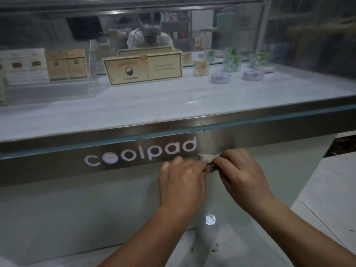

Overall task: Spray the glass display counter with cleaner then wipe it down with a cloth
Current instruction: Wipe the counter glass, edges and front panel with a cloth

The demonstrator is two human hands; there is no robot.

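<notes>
The glass display counter point(173, 105) fills the view, with a metal band point(250, 130) along its front that carries the word "coolpad". A small beige cloth point(209, 158) is bunched between my two hands, against the lower edge of that band. My left hand point(182, 182) grips the cloth's left side with curled fingers. My right hand point(240, 172) pinches its right side. Most of the cloth is hidden under my fingers. No spray bottle is in view.
Inside the case stand cigarette packs point(65, 64), a long carton point(142, 69), clear candy jars point(201, 67) and round purple tins point(220, 78). The back glass reflects a person. White floor tiles point(327, 189) lie to the right of the counter's white base point(77, 218).
</notes>
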